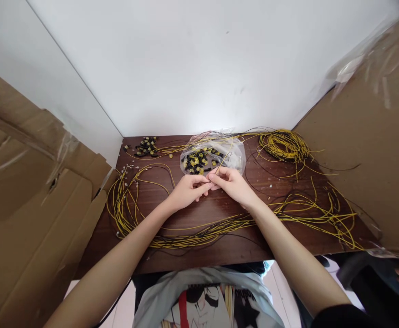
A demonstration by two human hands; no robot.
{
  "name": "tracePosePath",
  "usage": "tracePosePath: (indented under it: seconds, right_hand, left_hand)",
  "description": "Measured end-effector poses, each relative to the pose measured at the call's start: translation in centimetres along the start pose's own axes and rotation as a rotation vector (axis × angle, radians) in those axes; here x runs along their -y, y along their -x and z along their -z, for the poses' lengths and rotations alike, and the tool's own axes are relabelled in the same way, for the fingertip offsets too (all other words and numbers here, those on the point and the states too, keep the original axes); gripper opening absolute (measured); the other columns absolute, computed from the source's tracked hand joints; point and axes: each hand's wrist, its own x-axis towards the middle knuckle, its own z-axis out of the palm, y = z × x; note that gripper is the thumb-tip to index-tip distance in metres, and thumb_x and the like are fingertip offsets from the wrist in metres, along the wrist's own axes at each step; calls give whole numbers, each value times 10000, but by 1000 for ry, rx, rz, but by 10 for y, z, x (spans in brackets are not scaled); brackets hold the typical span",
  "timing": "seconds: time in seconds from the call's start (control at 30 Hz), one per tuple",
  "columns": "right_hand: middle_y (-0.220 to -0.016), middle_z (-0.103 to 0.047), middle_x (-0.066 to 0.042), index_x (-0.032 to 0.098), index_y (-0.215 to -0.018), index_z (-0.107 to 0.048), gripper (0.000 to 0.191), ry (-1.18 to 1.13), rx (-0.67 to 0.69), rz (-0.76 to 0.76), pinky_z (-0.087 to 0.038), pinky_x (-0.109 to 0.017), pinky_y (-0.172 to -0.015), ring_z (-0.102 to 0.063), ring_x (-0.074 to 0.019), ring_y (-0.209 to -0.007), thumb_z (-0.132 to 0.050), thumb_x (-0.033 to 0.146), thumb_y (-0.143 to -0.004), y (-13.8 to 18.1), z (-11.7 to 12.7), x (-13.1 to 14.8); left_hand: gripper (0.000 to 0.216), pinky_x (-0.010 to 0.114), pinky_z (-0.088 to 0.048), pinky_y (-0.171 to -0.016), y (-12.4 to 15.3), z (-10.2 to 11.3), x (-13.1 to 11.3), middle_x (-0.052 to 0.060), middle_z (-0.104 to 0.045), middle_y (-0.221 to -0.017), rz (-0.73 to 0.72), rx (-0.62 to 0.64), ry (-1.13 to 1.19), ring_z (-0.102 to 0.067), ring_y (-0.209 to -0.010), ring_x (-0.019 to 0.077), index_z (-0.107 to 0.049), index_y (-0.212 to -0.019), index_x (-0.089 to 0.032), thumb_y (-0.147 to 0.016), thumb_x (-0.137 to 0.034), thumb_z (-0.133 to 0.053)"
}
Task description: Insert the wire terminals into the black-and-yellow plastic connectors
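My left hand (191, 189) and my right hand (229, 183) meet over the middle of the brown table, fingertips pinched close together. A thin yellow and black wire (224, 160) rises from the fingers of my right hand. Between the fingertips of my left hand is a thin dark strand, its end too small to make out. Just behind my hands lies a clear plastic bag (237, 159) with small black and yellow parts (196, 160) on it. A long bundle of yellow and black wires (199, 237) runs across the table beneath my forearms.
A coil of yellow and black wire (281, 145) lies at the back right. More small black and yellow parts (146, 146) are heaped at the back left. Cardboard sheets (363, 150) wall both sides, and a white panel (199, 68) stands behind the brown table (199, 260).
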Motion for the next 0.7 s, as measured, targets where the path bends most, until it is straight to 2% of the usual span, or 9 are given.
tracePosePath:
  seconds: [0.3, 0.47, 0.7]
  right_hand:
    - [-748, -609, -12, 139, -773, -605, 402, 3, -12, 3, -537, -252, -629, -581, -97, -639, -680, 525, -691, -1, 0, 0]
    - [-678, -617, -12, 138, -666, -562, 416, -54, -55, -15, -577, -290, -658, -612, -114, -633, -725, 521, -648, -1, 0, -2]
    - [-682, -648, -20, 167, -759, -484, 439, -162, -110, -47, -606, -313, -591, -664, -142, -592, -686, 552, -698, -3, -1, -11]
  left_hand:
    - [257, 163, -345, -449, 0, 1, 0, -13, -564, -631, 4, 7, 1, -428, -436, 36, -647, -842, -94, -810, -327, -543]
    - [256, 167, -349, -458, 0, 1, -1, -19, -553, -611, 7, -1, 20, -422, -432, 37, -623, -766, -101, -813, -338, -541]
    - [279, 169, -336, -455, 0, 2, -2, -20, -548, -591, -5, 4, 31, -418, -428, 39, -600, -721, -104, -821, -356, -534]
